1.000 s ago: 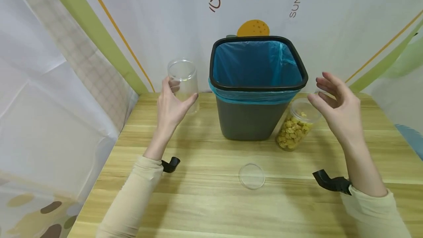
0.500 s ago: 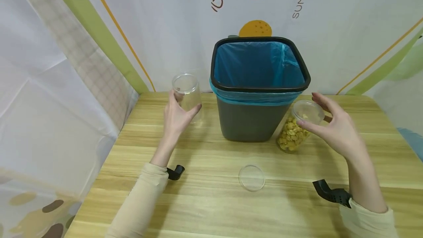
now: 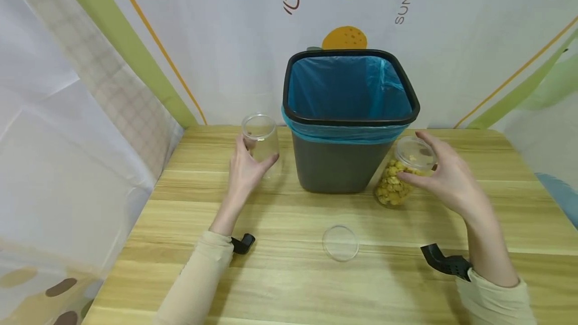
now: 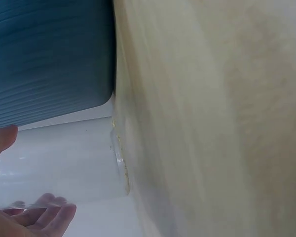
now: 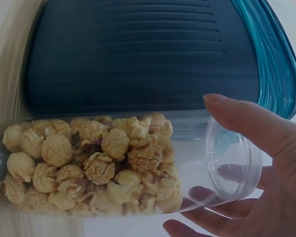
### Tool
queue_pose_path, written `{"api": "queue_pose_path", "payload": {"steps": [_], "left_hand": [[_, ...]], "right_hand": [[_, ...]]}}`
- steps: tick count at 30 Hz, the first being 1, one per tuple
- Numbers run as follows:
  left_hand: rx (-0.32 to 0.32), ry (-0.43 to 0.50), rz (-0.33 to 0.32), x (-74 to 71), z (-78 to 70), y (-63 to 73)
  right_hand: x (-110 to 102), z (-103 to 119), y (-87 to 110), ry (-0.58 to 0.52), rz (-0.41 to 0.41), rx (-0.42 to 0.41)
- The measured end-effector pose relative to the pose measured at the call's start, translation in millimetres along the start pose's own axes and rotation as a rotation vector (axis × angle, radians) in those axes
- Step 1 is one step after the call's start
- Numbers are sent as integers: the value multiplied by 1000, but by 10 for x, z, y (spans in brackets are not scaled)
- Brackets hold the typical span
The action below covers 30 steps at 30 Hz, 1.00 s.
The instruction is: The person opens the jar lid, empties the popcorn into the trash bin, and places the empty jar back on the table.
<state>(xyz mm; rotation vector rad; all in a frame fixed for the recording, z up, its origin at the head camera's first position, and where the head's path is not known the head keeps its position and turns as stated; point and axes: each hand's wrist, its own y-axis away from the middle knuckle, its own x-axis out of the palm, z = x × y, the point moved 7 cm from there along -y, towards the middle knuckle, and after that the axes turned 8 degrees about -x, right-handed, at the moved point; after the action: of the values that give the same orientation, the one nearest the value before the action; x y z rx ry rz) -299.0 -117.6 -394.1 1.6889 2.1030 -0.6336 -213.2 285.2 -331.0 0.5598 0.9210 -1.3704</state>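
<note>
Likeliest trouble: a spill from too high a hold

Gripping the clear jar (image 3: 265, 145) round its wall with the left hand (image 3: 246, 169), fingers (image 4: 61, 217) bent partway on one side and thumb opposite. Holding it roughly upright, just left of the bin (image 3: 338, 164), on or barely above the desk (image 3: 289, 285); cannot tell which. Curving the right hand (image 3: 451, 179) round the upper end of the popcorn jar (image 5: 193, 153), spread about as wide as the jar; cannot tell how firmly. See the popcorn jar standing on the desk, just right of the bin.

Could tip the popcorn jar by pushing unevenly so near its rim. Might then scatter popcorn (image 5: 98, 168) through an uncovered mouth; cannot tell about a cover. Could also lose the clear jar through a slack hold on its smooth wall, or bump it against the bin by drifting sideways.

Compared with one second ago, holding the clear jar lower and a little nearer the bin. Reaching round the popcorn jar with the right hand now, instead of hanging in the air by its rim. Leaving the bin, and the lid (image 3: 340, 243) in front of it, in place.
</note>
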Motion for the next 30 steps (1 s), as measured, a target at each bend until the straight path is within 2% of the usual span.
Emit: {"api": "queue_pose_path", "payload": {"steps": [6, 13, 24, 30], "left_hand": [[8, 0, 4, 27, 42, 16], [-14, 2, -2, 43, 85, 32], [-1, 19, 11, 78, 79, 30], [-32, 50, 19, 80, 116, 31]], "right_hand": [[25, 3, -16, 7, -4, -4], [38, 22, -39, -7, -14, -6], [-13, 30, 11, -6, 2, 35], [-88, 62, 80, 15, 16, 54]]}}
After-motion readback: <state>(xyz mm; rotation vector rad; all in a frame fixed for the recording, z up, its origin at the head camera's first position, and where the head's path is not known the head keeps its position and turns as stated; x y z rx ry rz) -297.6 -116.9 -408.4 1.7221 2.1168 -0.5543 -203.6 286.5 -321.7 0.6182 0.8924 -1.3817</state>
